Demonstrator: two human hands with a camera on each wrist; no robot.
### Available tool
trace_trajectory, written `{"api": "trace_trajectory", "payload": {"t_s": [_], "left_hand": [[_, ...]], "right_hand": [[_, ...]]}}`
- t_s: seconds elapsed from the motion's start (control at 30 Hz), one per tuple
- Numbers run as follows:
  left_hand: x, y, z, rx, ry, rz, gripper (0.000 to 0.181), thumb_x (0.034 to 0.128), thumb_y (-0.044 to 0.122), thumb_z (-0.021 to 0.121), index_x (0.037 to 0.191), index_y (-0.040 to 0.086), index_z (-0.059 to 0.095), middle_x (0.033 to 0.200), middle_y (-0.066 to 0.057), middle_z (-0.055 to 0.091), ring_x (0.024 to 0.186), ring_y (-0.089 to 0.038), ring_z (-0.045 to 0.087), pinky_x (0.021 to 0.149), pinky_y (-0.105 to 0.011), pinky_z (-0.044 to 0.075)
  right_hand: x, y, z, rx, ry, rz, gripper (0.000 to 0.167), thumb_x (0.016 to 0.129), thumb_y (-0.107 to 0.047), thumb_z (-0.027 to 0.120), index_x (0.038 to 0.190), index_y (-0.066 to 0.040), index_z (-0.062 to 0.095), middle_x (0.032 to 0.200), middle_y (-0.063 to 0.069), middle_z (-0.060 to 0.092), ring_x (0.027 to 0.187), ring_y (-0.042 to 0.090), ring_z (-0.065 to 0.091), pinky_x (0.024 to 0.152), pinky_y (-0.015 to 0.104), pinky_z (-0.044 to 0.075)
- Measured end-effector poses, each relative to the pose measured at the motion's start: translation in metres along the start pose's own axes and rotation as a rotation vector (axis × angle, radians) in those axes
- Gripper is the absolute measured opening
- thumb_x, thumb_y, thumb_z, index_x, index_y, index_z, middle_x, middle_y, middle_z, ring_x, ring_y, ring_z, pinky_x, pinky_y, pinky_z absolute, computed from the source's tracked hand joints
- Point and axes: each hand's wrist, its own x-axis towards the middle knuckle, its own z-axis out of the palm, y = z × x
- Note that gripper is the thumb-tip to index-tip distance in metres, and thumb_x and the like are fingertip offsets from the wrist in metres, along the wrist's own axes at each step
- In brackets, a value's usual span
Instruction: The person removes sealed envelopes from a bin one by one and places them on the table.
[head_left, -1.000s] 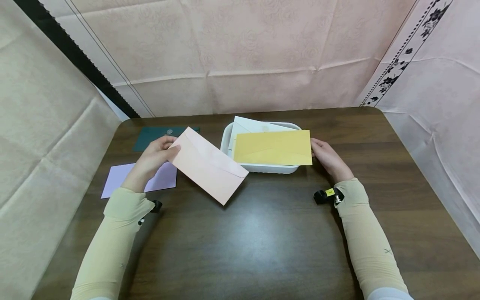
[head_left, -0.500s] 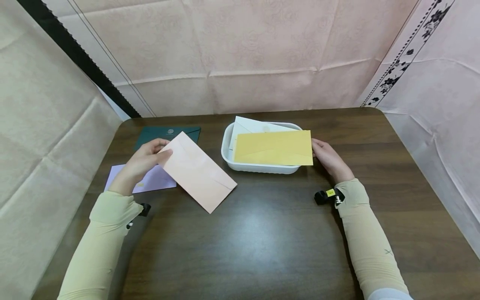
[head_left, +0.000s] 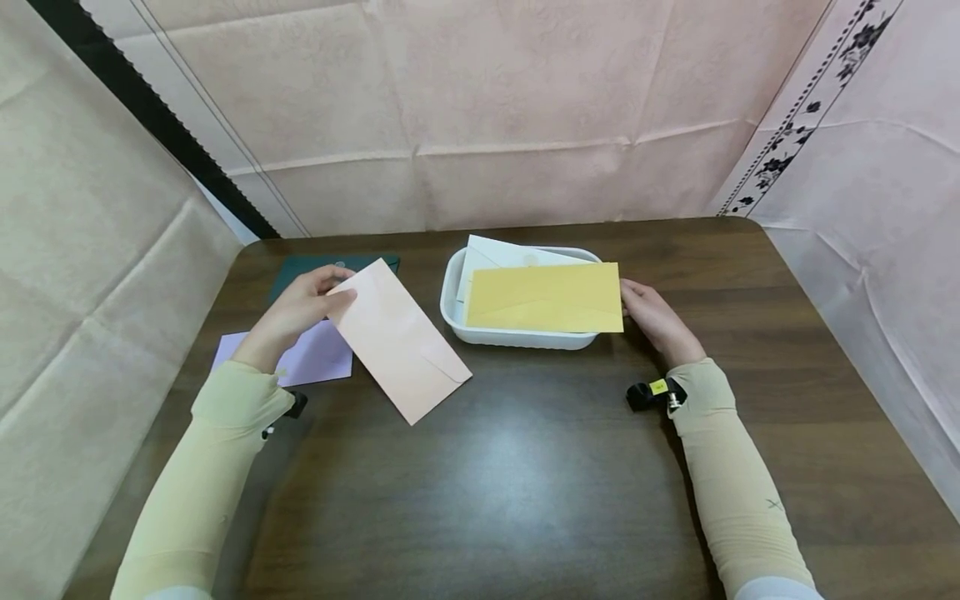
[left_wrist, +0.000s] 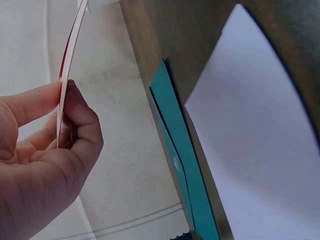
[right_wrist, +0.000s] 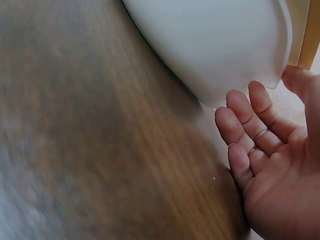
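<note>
Here's the left hand (head_left: pixel 292 313), thumb and fingers pinching the plain pale pink paper envelope (head_left: pixel 402 343) at its far left short end. The envelope's long axis slants from that grip down to the right, toward the wearer, so its free end sits just off the near left corner of the white rounded rectangular tray (head_left: pixel 525 339). That's the relation that counts: pink envelope between left hand and tray, tray off to the left hand's right.

Across at the tray's right end, the right hand (head_left: pixel 660 321) is much the nearer one to it. Its fingers bend loosely at the outer wall, thumb up by the rim; whether it truly grips, I can't tell. Lying over the tray, a yellow rectangular paper envelope (head_left: pixel 543 297) runs left to right, its right end by that hand, with a white paper envelope (head_left: pixel 491 252) partly beneath.

Below the left hand and wrist, a lavender paper envelope (head_left: pixel 327 354) lies on the dark wooden table (head_left: pixel 480 492); beyond it, a teal paper envelope (head_left: pixel 291 268).
</note>
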Motion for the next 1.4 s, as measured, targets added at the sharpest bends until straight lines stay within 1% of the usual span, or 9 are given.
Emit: {"api": "trace_trajectory", "payload": {"t_s": [0.17,0.33,0.43,0.53,0.67,0.8,0.9,1.03,1.4], "left_hand": [[0.016,0.008,0.005,0.029,-0.016,0.031,0.042,0.1033,0.024,0.059,0.14,0.003,0.052,0.124,-0.023,0.06,0.093,-0.025,0.06,0.077,-0.027,0.05],[0.034,0.019,0.011,0.097,-0.017,0.043,0.036,0.1036,0.019,0.057,0.136,0.003,0.055,0.122,-0.022,0.061,0.094,-0.028,0.059,0.08,-0.033,0.048],[0.044,0.027,0.012,0.107,-0.025,0.027,0.035,0.1038,0.016,0.055,0.136,0.004,0.055,0.124,-0.022,0.06,0.097,-0.03,0.058,0.084,-0.037,0.048],[0.054,0.034,0.013,0.11,-0.038,0.024,0.036,0.1039,0.014,0.055,0.138,0.004,0.054,0.13,-0.021,0.056,0.107,-0.031,0.054,0.092,-0.043,0.046],[0.066,0.04,0.014,0.145,-0.046,0.032,0.037,0.1037,0.013,0.054,0.14,0.004,0.053,0.145,-0.022,0.047,0.128,-0.037,0.045,0.105,-0.053,0.04],[0.079,0.044,0.017,0.187,-0.036,0.051,0.037,0.1031,0.012,0.053,0.139,0.003,0.053,0.152,-0.023,0.042,0.14,-0.041,0.037,0.111,-0.058,0.033],[0.09,0.047,0.021,0.212,-0.03,0.074,0.037,0.1029,0.011,0.053,0.139,0.002,0.054,0.151,-0.024,0.042,0.142,-0.042,0.035,0.112,-0.058,0.031],[0.102,0.051,0.028,0.231,-0.021,0.089,0.037,0.1021,0.01,0.052,0.138,0.001,0.054,0.15,-0.024,0.045,0.141,-0.042,0.036,0.112,-0.059,0.03],[0.128,0.055,0.054,0.291,0.018,0.042,0.037,0.0996,0.004,0.049,0.135,-0.002,0.055,0.142,-0.023,0.051,0.132,-0.04,0.046,0.109,-0.053,0.038]], "right_hand": [[0.001,0.002,0.0,-0.019,0.011,0.002,0.043,0.107,-0.05,0.039,0.111,-0.012,0.06,0.094,-0.005,0.061,0.089,0.011,0.054,0.08,0.025,0.045],[0.001,0.003,0.001,-0.018,0.017,-0.003,0.042,0.107,-0.048,0.039,0.109,-0.012,0.06,0.092,-0.006,0.061,0.087,0.011,0.054,0.079,0.024,0.045],[0.001,0.003,0.0,-0.011,0.018,0.008,0.041,0.108,-0.046,0.039,0.109,-0.011,0.06,0.091,-0.006,0.061,0.087,0.01,0.054,0.079,0.024,0.045],[0.001,0.002,0.0,-0.01,0.018,0.014,0.044,0.108,-0.046,0.039,0.114,-0.008,0.059,0.093,-0.006,0.061,0.088,0.01,0.054,0.079,0.024,0.045],[0.001,0.003,0.0,-0.019,0.018,0.013,0.05,0.107,-0.049,0.038,0.123,-0.005,0.058,0.1,-0.003,0.061,0.093,0.012,0.055,0.081,0.024,0.046],[0.002,0.004,0.0,-0.022,0.012,0.003,0.05,0.107,-0.05,0.038,0.119,-0.006,0.059,0.1,-0.002,0.06,0.094,0.013,0.054,0.082,0.025,0.046],[0.001,0.004,0.0,-0.018,0.01,-0.01,0.046,0.107,-0.049,0.038,0.113,-0.009,0.06,0.098,-0.003,0.06,0.093,0.013,0.054,0.081,0.026,0.045],[0.0,0.003,0.0,-0.018,0.005,-0.011,0.044,0.107,-0.049,0.038,0.113,-0.011,0.06,0.097,-0.003,0.061,0.092,0.013,0.055,0.081,0.026,0.046],[0.002,0.002,-0.002,-0.038,0.008,-0.005,0.048,0.106,-0.052,0.039,0.111,-0.009,0.059,0.098,0.0,0.061,0.089,0.015,0.057,0.083,0.029,0.046]]}}
